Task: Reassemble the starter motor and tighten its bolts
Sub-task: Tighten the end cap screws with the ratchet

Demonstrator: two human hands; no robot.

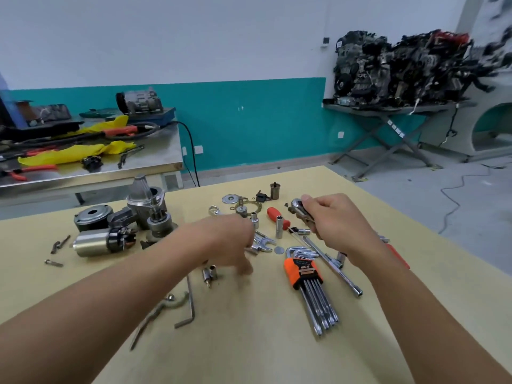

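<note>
The starter motor lies in pieces at the left of the yellow table (249,342). There is a silver solenoid (94,243), a dark end cap (92,217), the grey nose housing (144,199) and the drive gear (158,225). Loose bolts (58,243) lie left of the solenoid. My right hand (338,220) grips a ratchet wrench (297,204), whose head sticks out past my fingers. My left hand (232,245) is blurred and hovers, fingers hanging down, over open-end spanners (263,243). I see nothing in it.
An orange hex key set (303,273), a long socket bar (332,261), a red-handled screwdriver (274,213), upright sockets (279,227), a small socket (212,273), a loose hex key (191,306) and washers (230,199) are spread over the table. A steel bench (110,164) stands behind on the left.
</note>
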